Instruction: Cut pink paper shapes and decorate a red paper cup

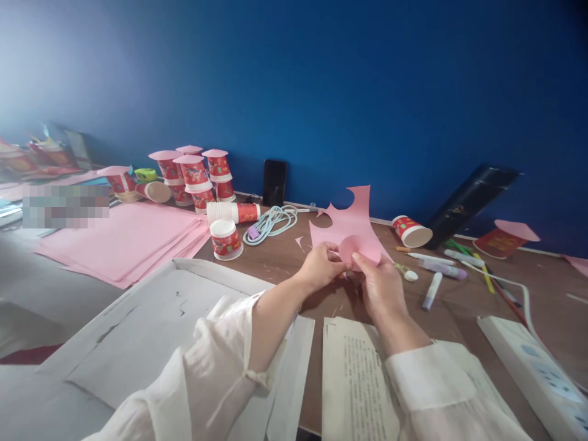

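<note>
Between my two hands is a round piece of pink paper [361,247], held up above the brown tabletop. My left hand [321,268] pinches its left edge with thumb and fingertips. On its lower right side my right hand [379,283] grips it, thumb lying over the front. Just behind the circle lies a pink paper sheet [351,222] with curved pieces cut out of it. A small pink scrap [299,243] rests to the left of that sheet. The fingers of my right hand behind the paper are hidden.
Red paper cups with pink cone tops [195,174] stand stacked at the back left, near a pink paper pile [133,236]. A coiled cable [275,223], phone [274,182], glue stick [443,269], black case [473,202] and power strip [537,373] lie around. Printed pages [353,380] are in front.
</note>
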`<state>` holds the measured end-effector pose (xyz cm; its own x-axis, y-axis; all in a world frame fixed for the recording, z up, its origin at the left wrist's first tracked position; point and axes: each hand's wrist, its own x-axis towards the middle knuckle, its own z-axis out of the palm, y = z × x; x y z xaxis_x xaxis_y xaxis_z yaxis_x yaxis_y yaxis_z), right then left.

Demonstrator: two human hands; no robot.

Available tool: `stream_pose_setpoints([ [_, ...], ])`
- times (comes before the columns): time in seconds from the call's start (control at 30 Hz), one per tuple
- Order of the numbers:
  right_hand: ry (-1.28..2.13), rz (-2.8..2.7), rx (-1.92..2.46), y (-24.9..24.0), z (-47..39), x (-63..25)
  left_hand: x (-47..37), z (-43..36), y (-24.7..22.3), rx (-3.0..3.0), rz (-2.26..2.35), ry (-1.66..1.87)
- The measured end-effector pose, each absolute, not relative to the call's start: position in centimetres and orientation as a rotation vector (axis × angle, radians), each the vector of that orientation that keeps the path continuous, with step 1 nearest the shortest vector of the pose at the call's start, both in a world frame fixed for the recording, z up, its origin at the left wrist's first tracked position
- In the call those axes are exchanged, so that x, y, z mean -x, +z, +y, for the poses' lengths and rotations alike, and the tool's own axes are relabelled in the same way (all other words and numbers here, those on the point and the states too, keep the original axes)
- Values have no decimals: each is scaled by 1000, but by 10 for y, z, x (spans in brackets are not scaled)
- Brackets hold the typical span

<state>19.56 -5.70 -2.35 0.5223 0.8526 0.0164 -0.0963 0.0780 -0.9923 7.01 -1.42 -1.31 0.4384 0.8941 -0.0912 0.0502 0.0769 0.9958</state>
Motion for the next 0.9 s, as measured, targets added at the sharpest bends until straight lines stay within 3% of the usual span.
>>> stream_pose_setpoints([
  [0.43, 869, -773, 1122, -20, -58, -194, -66, -9, -11, -1188, 981, 882],
  [0.9, 774, -840, 1398, -23, -60, -195, -71, -10, -16, -1273, 908, 842],
])
